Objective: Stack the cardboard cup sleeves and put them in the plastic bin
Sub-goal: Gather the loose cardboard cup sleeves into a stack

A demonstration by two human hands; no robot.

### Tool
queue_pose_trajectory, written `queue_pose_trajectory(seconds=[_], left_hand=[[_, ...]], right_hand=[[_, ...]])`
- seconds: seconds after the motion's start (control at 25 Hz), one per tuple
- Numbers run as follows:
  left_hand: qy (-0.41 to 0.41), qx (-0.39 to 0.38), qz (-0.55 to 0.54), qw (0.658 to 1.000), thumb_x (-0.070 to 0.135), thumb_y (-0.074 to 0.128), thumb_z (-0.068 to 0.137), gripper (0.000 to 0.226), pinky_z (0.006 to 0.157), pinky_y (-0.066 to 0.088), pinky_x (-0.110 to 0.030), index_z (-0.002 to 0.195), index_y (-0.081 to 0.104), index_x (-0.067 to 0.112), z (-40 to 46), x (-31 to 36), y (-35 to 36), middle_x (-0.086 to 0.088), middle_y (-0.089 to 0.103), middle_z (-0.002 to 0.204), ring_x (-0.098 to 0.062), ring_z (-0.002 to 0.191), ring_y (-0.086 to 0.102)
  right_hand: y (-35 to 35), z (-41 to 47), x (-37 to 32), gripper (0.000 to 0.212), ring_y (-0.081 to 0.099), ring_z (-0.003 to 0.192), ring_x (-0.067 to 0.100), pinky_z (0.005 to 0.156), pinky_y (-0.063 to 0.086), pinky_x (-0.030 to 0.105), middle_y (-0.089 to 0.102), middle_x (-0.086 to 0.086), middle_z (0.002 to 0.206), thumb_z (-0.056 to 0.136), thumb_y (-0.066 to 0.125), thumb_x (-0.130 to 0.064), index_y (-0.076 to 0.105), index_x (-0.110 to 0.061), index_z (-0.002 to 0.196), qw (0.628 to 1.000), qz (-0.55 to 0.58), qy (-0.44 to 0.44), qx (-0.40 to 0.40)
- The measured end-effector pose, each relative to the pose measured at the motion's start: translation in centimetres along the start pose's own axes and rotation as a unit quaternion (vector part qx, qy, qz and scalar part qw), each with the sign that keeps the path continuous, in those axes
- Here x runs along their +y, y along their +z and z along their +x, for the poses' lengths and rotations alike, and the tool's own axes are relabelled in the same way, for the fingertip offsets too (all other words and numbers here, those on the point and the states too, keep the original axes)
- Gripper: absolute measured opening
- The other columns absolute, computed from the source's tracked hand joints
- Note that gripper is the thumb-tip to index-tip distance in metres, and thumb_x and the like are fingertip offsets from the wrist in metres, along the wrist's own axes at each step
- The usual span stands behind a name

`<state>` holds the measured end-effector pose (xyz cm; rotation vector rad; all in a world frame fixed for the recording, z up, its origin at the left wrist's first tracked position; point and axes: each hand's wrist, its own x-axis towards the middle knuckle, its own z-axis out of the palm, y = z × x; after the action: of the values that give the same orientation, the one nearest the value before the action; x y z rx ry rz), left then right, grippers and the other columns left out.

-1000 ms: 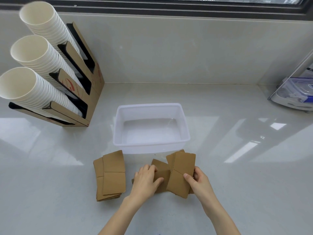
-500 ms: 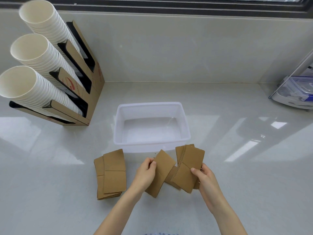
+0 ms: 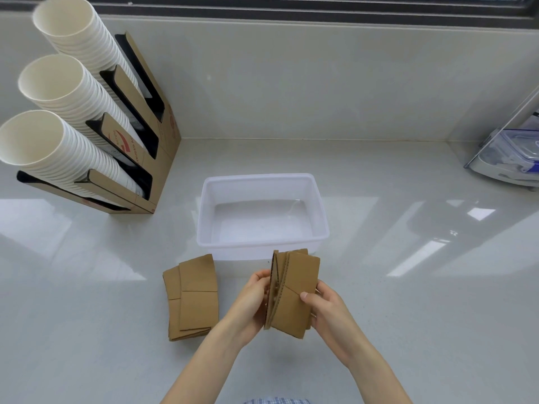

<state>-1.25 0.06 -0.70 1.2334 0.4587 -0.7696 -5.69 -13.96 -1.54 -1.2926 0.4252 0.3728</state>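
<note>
A bundle of brown cardboard cup sleeves (image 3: 294,290) is held upright above the counter, just in front of the white plastic bin (image 3: 204,217). My left hand (image 3: 252,301) presses on the bundle's left side and my right hand (image 3: 326,307) grips its right side, thumb on the front sleeve. The sleeves in the bundle are fanned slightly apart at the left edge. A second pile of flat sleeves (image 3: 194,295) lies on the counter to the left of my hands. The bin holds nothing.
A cardboard dispenser (image 3: 140,158) with three slanted stacks of white paper cups (image 3: 58,91) stands at the back left. A clear lidded container (image 3: 513,158) sits at the far right edge. The pale counter meets a wall behind the bin.
Both hands lifted the loose sleeves off the counter and pushed them together into one upright bundle. The left pile and the bin stayed put.
</note>
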Motion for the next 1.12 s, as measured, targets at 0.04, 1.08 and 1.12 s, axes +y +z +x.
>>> queue_pose_trajectory(seconds=[0.04,1.08,1.12], left_hand=[[-0.012,-0.013,0.016,1.0,0.027,0.042,0.091,0.027,0.067,0.054,-0.037,0.112,0.054,0.015,0.0,-0.1,0.0,-0.013,0.069,0.098,-0.024,0.08,0.063],[0.091,0.058,0.133,0.985,0.023,0.047,0.091,0.012,0.079,0.05,-0.025,0.101,0.051,0.028,-0.9,-0.5,-2.2,0.008,0.063,0.097,-0.01,0.092,0.061],[0.09,0.065,0.132,0.985,0.023,0.047,0.091,0.011,0.08,0.05,-0.026,0.1,0.051,0.029,-1.0,-0.4,-2.4,0.008,0.063,0.097,-0.011,0.093,0.061]], right_hand=[[0.3,0.0,0.1,0.025,0.06,0.09,0.021,0.078,0.046,0.05,0.07,0.001,0.099,0.09,0.046,-0.007,0.058,-0.016,0.11,1.0,0.001,0.001,0.0],[1.4,2.4,1.0,0.033,0.053,0.1,0.012,0.082,0.043,0.012,0.054,0.006,0.118,0.09,0.049,-0.022,0.053,-0.015,0.121,0.912,-0.38,-0.074,0.133],[1.0,2.5,1.2,0.037,0.05,0.109,0.016,0.091,0.041,0.02,0.049,0.005,0.12,0.088,0.052,-0.024,0.049,-0.017,0.124,0.888,-0.429,-0.075,0.15]])
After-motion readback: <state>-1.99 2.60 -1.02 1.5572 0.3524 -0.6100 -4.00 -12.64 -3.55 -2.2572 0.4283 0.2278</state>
